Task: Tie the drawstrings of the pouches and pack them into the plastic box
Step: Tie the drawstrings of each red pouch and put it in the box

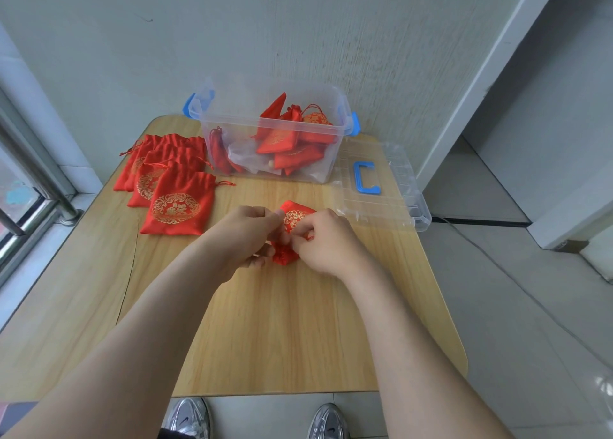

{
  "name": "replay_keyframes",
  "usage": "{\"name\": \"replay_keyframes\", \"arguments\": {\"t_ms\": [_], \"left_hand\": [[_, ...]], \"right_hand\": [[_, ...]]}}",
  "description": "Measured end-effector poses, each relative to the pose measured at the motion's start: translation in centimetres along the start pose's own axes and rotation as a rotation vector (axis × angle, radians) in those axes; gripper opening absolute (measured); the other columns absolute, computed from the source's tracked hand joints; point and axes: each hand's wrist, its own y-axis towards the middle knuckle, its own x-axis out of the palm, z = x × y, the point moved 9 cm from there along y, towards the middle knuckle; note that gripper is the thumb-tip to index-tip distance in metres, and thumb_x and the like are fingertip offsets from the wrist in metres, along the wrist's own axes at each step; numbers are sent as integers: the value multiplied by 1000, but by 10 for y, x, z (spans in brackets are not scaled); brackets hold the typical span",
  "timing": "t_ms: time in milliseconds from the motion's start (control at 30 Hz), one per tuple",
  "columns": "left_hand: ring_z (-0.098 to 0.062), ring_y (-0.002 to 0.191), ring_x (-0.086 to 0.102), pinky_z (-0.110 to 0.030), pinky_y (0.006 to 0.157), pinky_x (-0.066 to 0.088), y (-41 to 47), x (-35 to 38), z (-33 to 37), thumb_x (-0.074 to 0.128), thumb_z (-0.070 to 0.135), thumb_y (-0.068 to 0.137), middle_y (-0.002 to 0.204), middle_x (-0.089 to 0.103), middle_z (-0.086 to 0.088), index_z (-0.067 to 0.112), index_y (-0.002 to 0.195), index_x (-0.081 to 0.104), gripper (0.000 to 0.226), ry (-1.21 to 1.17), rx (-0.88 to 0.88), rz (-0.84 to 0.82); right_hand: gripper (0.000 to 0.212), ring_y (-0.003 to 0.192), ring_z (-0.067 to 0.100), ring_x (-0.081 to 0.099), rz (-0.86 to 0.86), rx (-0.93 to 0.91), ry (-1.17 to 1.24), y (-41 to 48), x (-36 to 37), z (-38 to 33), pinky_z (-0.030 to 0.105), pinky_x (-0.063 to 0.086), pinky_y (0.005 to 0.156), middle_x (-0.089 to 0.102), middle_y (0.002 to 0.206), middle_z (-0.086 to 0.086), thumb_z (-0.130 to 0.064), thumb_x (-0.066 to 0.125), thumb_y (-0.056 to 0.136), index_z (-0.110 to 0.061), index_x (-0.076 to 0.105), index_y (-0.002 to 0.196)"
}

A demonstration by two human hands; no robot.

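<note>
Both hands, left hand (247, 231) and right hand (323, 239), pinch the pouch (295, 218) between them; its body points far, toward the box (331, 160).

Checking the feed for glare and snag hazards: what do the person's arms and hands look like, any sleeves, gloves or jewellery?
Both forearms are bare right down to the frame's bottom edge; no sleeves show. The left hand and right hand wear no gloves, and no rings, watch or bracelets are visible. Nails look short and unpainted, as far as the picture shows.
</note>
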Motion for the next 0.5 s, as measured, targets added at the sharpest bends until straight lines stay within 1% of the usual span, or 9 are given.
{"name": "replay_keyframes", "arguments": {"t_ms": [67,133,200,267,333,400,433,467,500], "left_hand": [[-17,61,52,-27,51,43,1,1,0,52,36,111,85,72,-4,12,91,63,33,39,6,-8],[-17,60,50,-29,53,42,1,3,0,49,34,112,87,70,-5,12,93,64,33,65,14,-16],[-18,60,49,-30,54,42,0,5,3,46,32,113,88,68,-6,11,98,64,32,77,40,-19],[-17,58,49,-31,54,43,0,5,7,46,31,113,87,66,-7,9,101,63,31,88,71,-12],[-16,56,50,-30,53,43,-1,6,11,46,28,113,85,65,-7,9,100,62,29,115,90,-5],[-17,56,50,-31,53,43,0,5,12,47,23,111,85,66,-9,7,99,62,25,126,78,1],[-18,56,51,-31,53,43,0,5,11,48,20,110,85,67,-10,6,99,62,23,121,67,-1],[-18,56,52,-31,53,44,0,5,10,49,19,109,84,68,-11,5,99,62,21,116,61,-7],[-18,56,52,-31,53,45,0,4,10,51,18,109,84,69,-11,5,98,63,21,114,62,-14]], "right_hand": [[26,87,21,70,19,18,112,2,-2,1,32,56,70,75,92,3,-28,59,102,-24,80,86],[28,91,19,71,-24,40,256,3,0,2,36,57,81,78,91,-1,-31,59,103,-22,80,86],[26,92,16,73,-84,37,357,3,6,0,36,56,90,80,89,-2,-31,65,100,-20,81,84],[22,95,19,75,-63,33,396,3,5,0,38,57,95,80,88,-1,-32,72,98,-20,82,83],[17,96,20,76,-8,45,421,4,1,2,40,60,91,81,86,-2,-34,79,93,-22,83,80],[13,92,15,75,32,98,454,4,-3,8,29,58,79,80,83,-5,-30,86,86,-23,83,76],[10,92,13,75,43,129,466,3,-4,10,26,56,76,80,83,-6,-27,88,83,-22,83,75],[7,92,14,75,47,152,470,2,-5,12,26,56,76,80,83,-5,-24,87,79,-20,83,75],[6,94,15,75,41,166,470,3,-4,13,29,59,80,81,83,-4,-24,85,76,-18,83,75]]}}
